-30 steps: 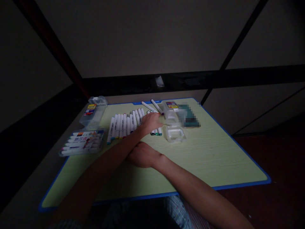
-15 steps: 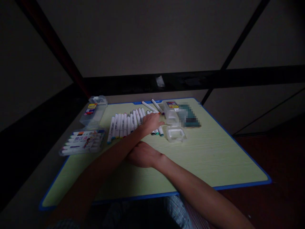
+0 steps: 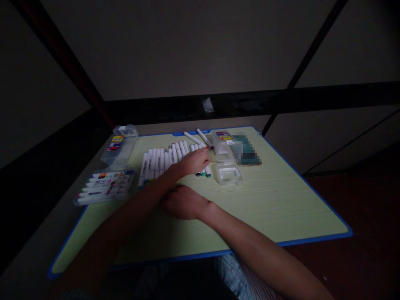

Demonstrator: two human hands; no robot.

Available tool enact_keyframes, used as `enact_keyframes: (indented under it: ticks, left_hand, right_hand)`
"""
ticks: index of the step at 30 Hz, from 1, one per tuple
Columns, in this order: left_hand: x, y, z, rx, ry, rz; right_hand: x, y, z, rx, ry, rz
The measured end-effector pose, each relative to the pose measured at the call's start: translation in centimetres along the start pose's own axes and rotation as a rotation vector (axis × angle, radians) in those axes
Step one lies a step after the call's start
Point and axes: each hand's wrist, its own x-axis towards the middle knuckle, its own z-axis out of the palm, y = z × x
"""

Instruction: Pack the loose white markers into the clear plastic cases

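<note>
My left hand (image 3: 195,161) reaches across to the right, above the right part of a row of white markers (image 3: 152,164). Its fingers are curled down and drawn together; what they hold, if anything, is hidden. Some markers with dark and green ends (image 3: 203,171) stick out beneath it. My right hand (image 3: 183,202) is lower on the table, crossed under my left forearm. Its back faces up and its fingers bend out of sight behind that forearm, so I cannot see what they hold.
Two more markers (image 3: 204,138) lie at the back beside an open clear plastic case (image 3: 223,152) with its lid part (image 3: 229,174). A pixelated, dark green flat object (image 3: 248,150) is right of it. An upright clear case (image 3: 120,148) and a filled marker case (image 3: 104,187) occupy the table's (image 3: 265,208) left.
My left hand's thumb, stretched out to the right before, is now drawn in against the fingers. My right hand stays nearly in place. The whole view has shifted slightly.
</note>
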Motion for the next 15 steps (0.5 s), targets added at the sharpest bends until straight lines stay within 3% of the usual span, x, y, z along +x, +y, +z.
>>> enact_keyframes:
  ticks: [8, 15]
  left_hand:
    - [0.6, -1.5, -0.1, 0.028, -0.013, 0.074]
    - [2.6, -5.0, -1.4, 0.144, 0.088, 0.029]
  right_hand:
    - [0.0, -0.1, -0.1, -0.010, -0.015, 0.016]
    - [0.1, 0.0, 0.1, -0.032, -0.021, 0.017]
